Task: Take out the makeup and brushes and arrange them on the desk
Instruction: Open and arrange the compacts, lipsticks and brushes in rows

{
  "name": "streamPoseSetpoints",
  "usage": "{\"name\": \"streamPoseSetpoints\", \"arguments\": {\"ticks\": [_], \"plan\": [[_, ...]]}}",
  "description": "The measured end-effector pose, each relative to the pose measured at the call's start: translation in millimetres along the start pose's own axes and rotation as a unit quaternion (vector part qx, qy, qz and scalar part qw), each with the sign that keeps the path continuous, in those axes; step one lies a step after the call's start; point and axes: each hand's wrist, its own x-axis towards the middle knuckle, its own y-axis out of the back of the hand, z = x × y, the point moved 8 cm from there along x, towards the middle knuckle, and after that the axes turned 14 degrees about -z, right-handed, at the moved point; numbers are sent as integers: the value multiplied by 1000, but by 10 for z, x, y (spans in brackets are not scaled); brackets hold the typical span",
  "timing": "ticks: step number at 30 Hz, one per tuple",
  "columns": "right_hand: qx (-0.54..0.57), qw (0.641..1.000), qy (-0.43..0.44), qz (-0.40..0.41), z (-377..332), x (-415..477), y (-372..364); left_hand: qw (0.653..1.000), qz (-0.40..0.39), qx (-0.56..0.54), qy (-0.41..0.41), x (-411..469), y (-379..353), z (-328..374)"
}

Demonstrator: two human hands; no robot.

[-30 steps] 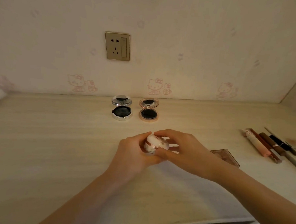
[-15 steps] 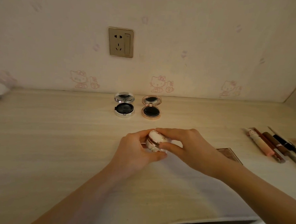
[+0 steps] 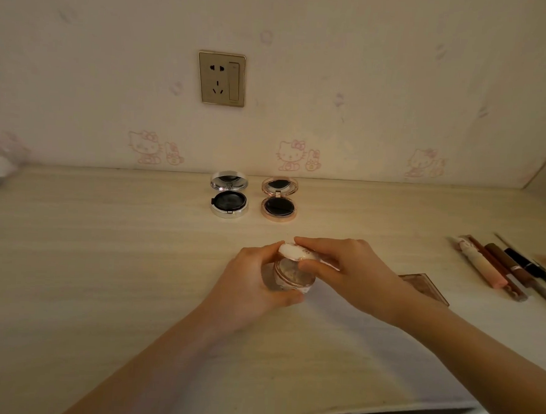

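Two hands meet mid-desk (image 3: 73,259) on a compact (image 3: 294,273); left hand (image 3: 248,284) grips its base, right hand (image 3: 347,271) pinches the white lid (image 3: 296,251), tilted up; two open compacts (image 3: 229,195) stand far; tubes (image 3: 496,266) lie right, beside a palette (image 3: 425,286).

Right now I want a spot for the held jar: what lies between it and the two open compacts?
Only bare desk, in the head view, between the jar and the silver compact and gold compact.
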Motion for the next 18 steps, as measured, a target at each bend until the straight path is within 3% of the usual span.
{"name": "streamPoseSetpoints", "arguments": {"ticks": [8, 18], "plan": [[-32, 999, 8, 16, 8, -6, -13, 997, 63, 45, 32, -16, 75, -141], [-31, 999, -6, -43, 57, 202, -32, 995, 75, 45, 49, -27, 79, -150]]}}
